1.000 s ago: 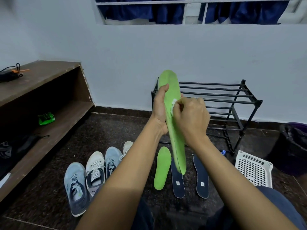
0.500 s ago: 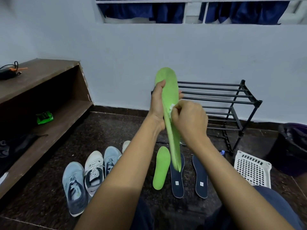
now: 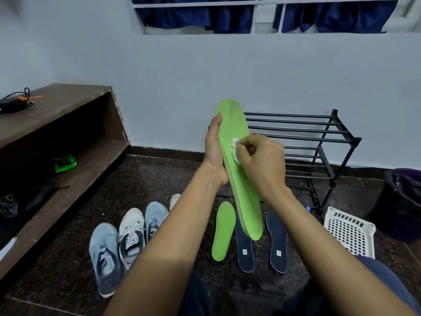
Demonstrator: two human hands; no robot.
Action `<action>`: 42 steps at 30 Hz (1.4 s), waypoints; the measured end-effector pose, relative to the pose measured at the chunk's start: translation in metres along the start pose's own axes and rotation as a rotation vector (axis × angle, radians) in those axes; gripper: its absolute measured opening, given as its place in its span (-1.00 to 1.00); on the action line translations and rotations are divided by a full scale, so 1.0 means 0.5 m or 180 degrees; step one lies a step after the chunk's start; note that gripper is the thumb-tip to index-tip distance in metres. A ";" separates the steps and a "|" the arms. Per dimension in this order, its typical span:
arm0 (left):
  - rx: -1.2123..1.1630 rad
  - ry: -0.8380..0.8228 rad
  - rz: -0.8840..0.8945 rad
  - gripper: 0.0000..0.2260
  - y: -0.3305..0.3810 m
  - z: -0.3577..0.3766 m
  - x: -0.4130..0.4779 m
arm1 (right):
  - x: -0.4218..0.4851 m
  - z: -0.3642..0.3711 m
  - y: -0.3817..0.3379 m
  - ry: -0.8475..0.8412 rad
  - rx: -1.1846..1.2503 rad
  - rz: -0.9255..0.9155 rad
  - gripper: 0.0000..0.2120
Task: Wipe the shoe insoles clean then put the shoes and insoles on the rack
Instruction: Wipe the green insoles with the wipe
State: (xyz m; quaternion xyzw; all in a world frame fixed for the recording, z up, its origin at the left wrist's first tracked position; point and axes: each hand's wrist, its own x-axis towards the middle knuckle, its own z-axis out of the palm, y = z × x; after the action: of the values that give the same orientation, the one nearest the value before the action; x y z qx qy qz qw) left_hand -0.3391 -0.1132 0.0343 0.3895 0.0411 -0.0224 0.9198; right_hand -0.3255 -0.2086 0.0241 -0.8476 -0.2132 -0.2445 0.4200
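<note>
Right now you are in the wiping step. Your left hand [image 3: 214,153] grips the green insole [image 3: 247,208] by its left edge, thumb lying up the side, and holds it off the floor [image 3: 159,179], nearly upright with the toe end up. Your right hand [image 3: 262,165] is curled round a small white wipe [image 3: 235,151] and presses it against the insole's face about midway along.

The second green insole [image 3: 223,231] lies flat on the floor below, with two navy insoles [image 3: 277,242] just beside it on the right; I cannot tell whether any of them is clean. The sneakers [image 3: 131,236] stand in a row to their left. The black rack [image 3: 319,133] stands at the floor's far edge by the wall, and none of the shoes or insoles is on it yet.

Next, I judge, you need to carry the wipe along the whole face, heel to toe. Keep the left grip firm so the thin foam does not bend away under pressure, and shift those fingers to reach the strip they cover.
</note>
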 end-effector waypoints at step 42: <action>-0.0505 0.0092 -0.0100 -0.39 0.031 -0.032 0.020 | -0.017 -0.009 -0.033 -0.0851 0.0598 -0.0294 -0.86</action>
State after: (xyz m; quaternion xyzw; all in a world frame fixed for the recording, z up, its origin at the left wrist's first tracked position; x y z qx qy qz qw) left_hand -0.3291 -0.0910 0.0334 0.3150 0.0622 -0.0278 0.9467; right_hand -0.3427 -0.2041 0.0315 -0.8188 -0.3278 -0.1276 0.4537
